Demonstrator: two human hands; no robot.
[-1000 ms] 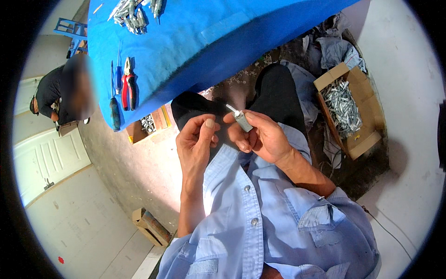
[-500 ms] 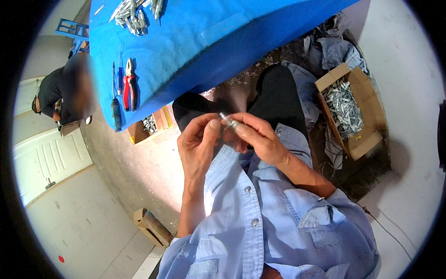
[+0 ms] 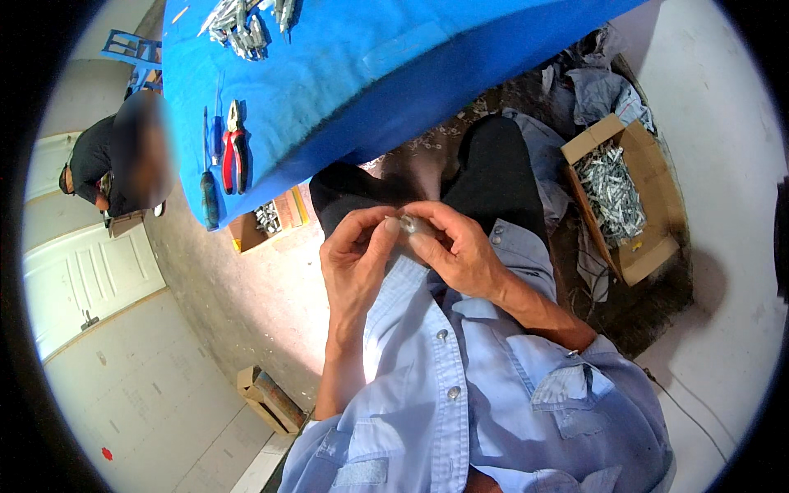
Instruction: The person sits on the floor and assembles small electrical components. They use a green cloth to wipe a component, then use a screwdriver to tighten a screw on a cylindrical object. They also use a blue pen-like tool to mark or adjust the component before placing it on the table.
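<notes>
Over my lap, my left hand (image 3: 355, 261) and my right hand (image 3: 465, 261) meet fingertip to fingertip. Between them is a small silvery bolt-like metal piece (image 3: 408, 223), mostly covered by the fingers. My right thumb and fingers are closed around its thicker part. The left thumb and forefinger pinch at its other end. Beyond the hands, on the blue-covered table (image 3: 329, 66), lie red-handled pliers (image 3: 235, 156) and two screwdrivers, one dark-handled (image 3: 209, 197) and one blue-handled (image 3: 216, 140).
Several metal pieces (image 3: 238, 31) are heaped on the far table. At right stands an open carton (image 3: 653, 197) full of similar parts (image 3: 610, 193). A smaller box (image 3: 255, 237) sits under the table edge. Another person (image 3: 107, 160) bends at far left.
My left fingertips have closed over the piece's slim end, which stuck out between the hands before. The view has shifted slightly.
</notes>
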